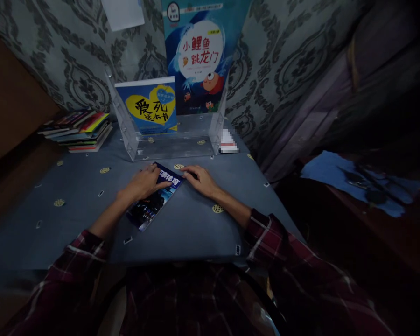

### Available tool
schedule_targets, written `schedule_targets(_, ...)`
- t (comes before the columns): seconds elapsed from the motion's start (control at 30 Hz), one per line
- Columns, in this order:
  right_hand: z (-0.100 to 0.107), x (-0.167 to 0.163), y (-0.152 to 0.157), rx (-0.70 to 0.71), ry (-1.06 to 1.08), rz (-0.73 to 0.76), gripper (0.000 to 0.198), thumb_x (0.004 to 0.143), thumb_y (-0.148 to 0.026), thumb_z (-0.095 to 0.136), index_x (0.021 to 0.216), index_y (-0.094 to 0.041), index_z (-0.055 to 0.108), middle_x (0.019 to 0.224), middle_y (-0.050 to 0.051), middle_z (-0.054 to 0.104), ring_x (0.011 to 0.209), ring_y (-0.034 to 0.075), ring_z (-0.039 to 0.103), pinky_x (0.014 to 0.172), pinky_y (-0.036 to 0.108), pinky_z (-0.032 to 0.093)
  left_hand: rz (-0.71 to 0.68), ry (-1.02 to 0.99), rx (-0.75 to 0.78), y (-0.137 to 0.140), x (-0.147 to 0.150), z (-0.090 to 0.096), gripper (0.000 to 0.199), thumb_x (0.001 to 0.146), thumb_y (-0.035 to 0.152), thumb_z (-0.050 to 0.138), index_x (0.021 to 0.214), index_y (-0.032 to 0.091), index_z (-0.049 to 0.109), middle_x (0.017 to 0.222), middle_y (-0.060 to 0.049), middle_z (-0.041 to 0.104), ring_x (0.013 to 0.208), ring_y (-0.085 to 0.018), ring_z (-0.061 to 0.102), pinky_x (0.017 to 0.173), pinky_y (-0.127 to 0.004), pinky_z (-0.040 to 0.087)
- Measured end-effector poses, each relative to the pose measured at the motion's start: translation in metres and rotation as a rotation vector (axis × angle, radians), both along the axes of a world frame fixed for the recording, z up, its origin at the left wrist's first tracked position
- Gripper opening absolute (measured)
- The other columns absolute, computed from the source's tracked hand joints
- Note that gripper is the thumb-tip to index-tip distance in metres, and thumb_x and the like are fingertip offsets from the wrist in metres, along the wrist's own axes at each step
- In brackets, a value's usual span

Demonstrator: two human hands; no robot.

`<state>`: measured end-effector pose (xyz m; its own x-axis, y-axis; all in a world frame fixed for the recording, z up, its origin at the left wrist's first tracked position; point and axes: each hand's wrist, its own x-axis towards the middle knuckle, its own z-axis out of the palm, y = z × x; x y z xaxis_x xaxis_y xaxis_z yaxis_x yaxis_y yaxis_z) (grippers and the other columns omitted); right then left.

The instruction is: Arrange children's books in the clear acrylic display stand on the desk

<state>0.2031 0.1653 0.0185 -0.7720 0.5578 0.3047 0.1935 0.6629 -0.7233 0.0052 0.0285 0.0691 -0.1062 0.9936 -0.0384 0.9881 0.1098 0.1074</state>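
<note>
A dark blue book (150, 209) with white characters lies at a slant on the table. My left hand (143, 183) rests flat across its cover, thumb stretched to the right and fingers toward the top edge. At the book's upper right corner is my right hand (202, 181); its fingertips are at or just beside that corner, with a gap between thumb and forefinger. Whether they touch the book is hard to tell. Beyond both hands stands a clear acrylic book stand (175, 145), holding a yellow-and-blue book (150, 107) and a taller blue picture book (203, 56).
A stack of books (80, 130) sits at the table's back left. By the stand's right foot lies a white blurred item (228, 142). The patterned grey-blue table cover (196, 233) ends at the right; beyond it a blue cloth (331, 172) lies on a dark surface.
</note>
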Motion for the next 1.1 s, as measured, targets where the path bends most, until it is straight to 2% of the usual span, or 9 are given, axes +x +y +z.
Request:
schedule_targets(0.13,0.001,0.001,0.002,-0.04,0.029,0.03,0.031,0.098,-0.025,0.052,0.12,-0.018,0.073,0.098,0.008,0.078,0.098,0.024,0.069,0.091,0.038,0.051,0.036,0.128,0.036,-0.007,0.04,0.004,0.052,0.093,0.056,0.062,0.124,0.014,0.063,0.13,-0.02,0.064,0.125,-0.039,0.057,0.099,-0.051,0.05)
schedule_targets(0.3,0.001,0.003,0.003,-0.078,0.049,0.038,0.03,0.098,-0.027,0.053,0.119,-0.019,0.073,0.096,0.007,0.079,0.098,0.023,0.071,0.092,0.038,0.052,0.072,0.26,0.038,-0.008,0.066,0.008,0.036,0.095,0.044,0.058,0.113,0.014,0.068,0.115,-0.019,0.069,0.114,-0.036,0.062,0.087,-0.043,0.055)
schedule_targets(0.5,0.004,0.006,0.002,-0.121,0.084,0.048,0.03,0.099,-0.029,0.053,0.12,-0.02,0.073,0.101,0.007,0.079,0.099,0.023,0.072,0.093,0.039,0.053,0.058,0.258,0.028,-0.006,0.071,0.009,0.033,0.098,0.036,0.05,0.108,0.012,0.071,0.111,-0.019,0.073,0.106,-0.033,0.068,0.074,-0.037,0.055)
schedule_targets(0.7,0.003,0.006,0.004,-0.156,0.13,0.032,0.03,0.1,-0.03,0.052,0.121,-0.021,0.072,0.105,0.006,0.079,0.1,0.022,0.072,0.092,0.038,0.054,0.086,0.177,0.057,-0.005,0.071,0.004,0.037,0.099,0.031,0.043,0.103,0.01,0.072,0.106,-0.022,0.074,0.101,-0.035,0.071,0.074,-0.04,0.055)
schedule_targets(0.87,0.005,0.008,0.002,-0.084,0.213,0.004,0.031,0.101,-0.032,0.051,0.122,-0.02,0.071,0.11,0.008,0.078,0.106,0.023,0.07,0.098,0.041,0.053,0.07,0.119,0.121,-0.004,0.069,0.002,0.038,0.098,0.031,0.042,0.099,0.01,0.074,0.1,-0.022,0.074,0.098,-0.035,0.072,0.075,-0.041,0.055)
schedule_targets(1.0,0.009,0.01,-0.003,-0.017,0.237,0.035,0.032,0.103,-0.031,0.049,0.125,-0.022,0.07,0.108,0.007,0.078,0.108,0.022,0.069,0.099,0.04,0.053,0.079,0.202,0.024,-0.004,0.073,0.007,0.041,0.101,0.033,0.042,0.107,0.007,0.073,0.109,-0.023,0.073,0.104,-0.036,0.071,0.074,-0.04,0.055)
schedule_targets(1.1,0.006,0.011,-0.003,0.023,0.152,0.129,0.031,0.101,-0.027,0.05,0.123,-0.02,0.071,0.108,0.007,0.078,0.101,0.021,0.071,0.095,0.038,0.054,0.082,0.217,-0.015,-0.005,0.076,0.01,0.041,0.101,0.036,0.045,0.112,0.006,0.071,0.116,-0.023,0.072,0.109,-0.036,0.069,0.076,-0.039,0.056)
